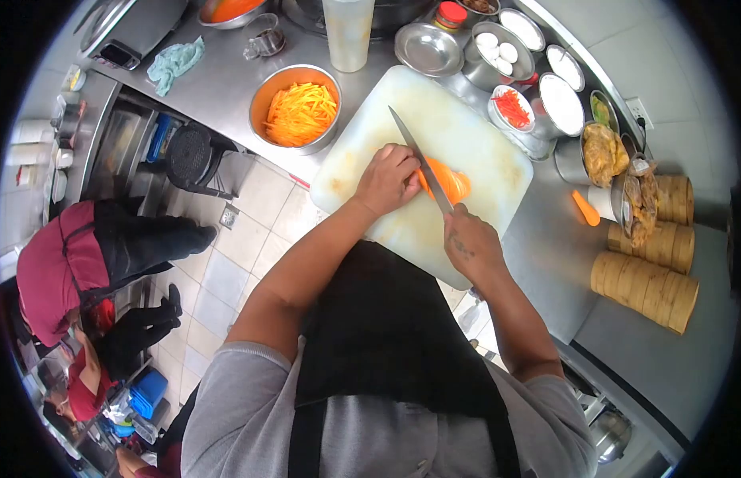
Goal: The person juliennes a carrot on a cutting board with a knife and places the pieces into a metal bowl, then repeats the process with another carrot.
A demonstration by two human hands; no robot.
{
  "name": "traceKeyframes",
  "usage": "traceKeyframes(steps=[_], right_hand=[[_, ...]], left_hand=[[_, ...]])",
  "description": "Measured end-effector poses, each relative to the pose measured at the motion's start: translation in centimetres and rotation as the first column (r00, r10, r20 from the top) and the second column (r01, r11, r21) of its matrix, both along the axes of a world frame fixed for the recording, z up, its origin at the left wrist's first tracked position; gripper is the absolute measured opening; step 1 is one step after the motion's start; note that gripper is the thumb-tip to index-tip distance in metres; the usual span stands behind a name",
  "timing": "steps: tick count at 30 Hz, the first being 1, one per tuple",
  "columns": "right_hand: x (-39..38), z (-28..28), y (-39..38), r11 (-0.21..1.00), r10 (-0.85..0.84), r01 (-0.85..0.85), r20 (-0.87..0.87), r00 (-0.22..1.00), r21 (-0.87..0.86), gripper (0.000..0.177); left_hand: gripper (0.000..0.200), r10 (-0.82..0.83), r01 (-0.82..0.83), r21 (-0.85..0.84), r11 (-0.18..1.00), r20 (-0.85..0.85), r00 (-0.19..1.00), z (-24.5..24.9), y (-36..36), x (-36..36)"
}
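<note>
On the white cutting board (482, 239) lies a stack of orange carrot slices (456, 185). My left hand (389, 177) presses on the carrot's left end with its fingers curled. A long kitchen knife (422, 158) is in my right hand (472, 241), wrapped round the handle. Its blade crosses the carrot close to my left fingertips, with the tip pointing up and left over the board. Beside the board's upper left edge stands a metal bowl (257, 118) filled with carrot strips (301, 114).
A whole carrot (585, 208) lies right of the board, near bamboo steamers (645, 291). Metal containers, one with eggs (496, 52), line the back. A tall plastic container (349, 36) stands behind the board. Two people in red shirts (60, 271) are at left.
</note>
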State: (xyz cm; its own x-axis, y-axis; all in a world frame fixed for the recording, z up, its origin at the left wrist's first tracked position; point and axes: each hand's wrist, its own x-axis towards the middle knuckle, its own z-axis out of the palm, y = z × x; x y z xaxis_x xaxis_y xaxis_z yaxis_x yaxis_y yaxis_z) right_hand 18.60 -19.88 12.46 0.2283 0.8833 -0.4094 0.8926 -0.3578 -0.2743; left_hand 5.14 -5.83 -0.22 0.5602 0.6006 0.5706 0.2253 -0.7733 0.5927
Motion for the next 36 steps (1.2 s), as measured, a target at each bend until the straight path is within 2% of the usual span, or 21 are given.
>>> traceKeyframes(steps=[1,3,4,6,8,11,14,19,24,30,34,36], right_hand=[[0.2,-0.4,-0.1,1.0,0.003,-0.004,-0.002,1.0,-0.003,0.027],[0.4,-2.1,-0.4,0.994,0.028,-0.018,-0.088,0.996,0.112,0.028],[0.0,-3.5,0.1,0.994,0.026,-0.017,-0.09,0.996,0.106,0.028],[-0.9,-6.0,2.5,0.991,-0.097,0.101,-0.043,0.994,0.086,0.029],[-0.9,-6.6,2.7,0.991,-0.1,0.103,-0.033,0.994,0.086,0.029],[-0.7,-6.4,2.5,0.991,-0.097,0.099,-0.027,0.995,0.092,0.03],[-0.4,-5.8,2.3,0.991,-0.078,0.082,-0.036,0.996,0.104,0.031],[-0.7,-3.2,2.2,0.991,-0.085,0.085,-0.005,0.996,0.104,0.032],[-0.1,-1.3,1.4,0.998,0.002,-0.004,0.024,1.0,0.061,0.03],[-0.1,0.0,0.8,1.0,0.008,-0.008,0.017,1.0,-0.027,0.029],[0.1,-0.9,0.7,1.0,-0.023,0.022,-0.026,0.999,-0.015,0.03],[0.3,-3.4,1.3,0.998,0.015,-0.01,-0.066,0.998,0.063,0.029]], left_hand=[[0.027,-0.014,0.014,-0.024,1.0,0.004,1.0,0.0,0.0,0.0],[0.027,-0.025,0.026,-0.052,0.998,0.006,1.0,0.1,0.1,-0.1],[0.028,-0.022,0.022,-0.055,0.998,0.004,1.0,0.0,0.0,-0.1],[0.028,-0.017,0.017,-0.048,0.999,0.009,1.0,-0.1,0.0,0.1],[0.029,-0.034,0.034,-0.07,0.997,0.004,0.999,-0.3,0.1,-0.1],[0.028,-0.005,0.008,-0.115,0.993,0.025,1.0,-0.1,0.0,0.0],[0.027,0.061,-0.062,-0.031,0.998,-0.027,0.998,0.1,-0.2,-0.2],[0.025,0.075,-0.077,-0.022,0.997,-0.078,0.994,0.3,-0.2,-0.2],[0.02,0.097,-0.098,-0.003,0.995,-0.106,0.99,0.5,-0.3,-0.2],[0.024,0.061,-0.063,-0.023,0.998,-0.073,0.995,0.5,-0.2,-0.3],[0.026,0.055,-0.056,-0.017,0.998,-0.051,0.997,0.4,0.0,-0.3],[0.027,0.051,-0.053,-0.025,0.998,-0.048,0.998,0.1,-0.1,-0.3]])
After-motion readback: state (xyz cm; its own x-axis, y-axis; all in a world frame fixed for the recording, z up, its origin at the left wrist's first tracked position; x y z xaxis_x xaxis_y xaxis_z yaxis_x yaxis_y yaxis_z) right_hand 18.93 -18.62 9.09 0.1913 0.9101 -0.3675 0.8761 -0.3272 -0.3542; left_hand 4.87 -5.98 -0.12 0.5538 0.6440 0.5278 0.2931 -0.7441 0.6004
